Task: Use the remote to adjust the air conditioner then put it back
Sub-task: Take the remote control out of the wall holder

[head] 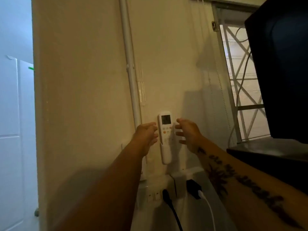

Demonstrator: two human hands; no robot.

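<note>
Closest to me a black plug [167,196] and a white cable [210,212] sit in the power strip [155,195] below, and script tattooed along my right forearm is too blurred to read. Both arms reach up: my left hand [146,133] and right hand [189,132] flank the white remote [165,126], fingers spread, gripping nothing. It's upright in its wall holder [165,154], display [166,119] unreadable, beside a white conduit [131,72]; window grille [241,77] and a dark cabinet [281,67] stand right.

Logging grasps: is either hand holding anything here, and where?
Nothing held. Both open hands, left and right, flank the white rectangular plastic remote, which sits in its white wall holder.
</note>
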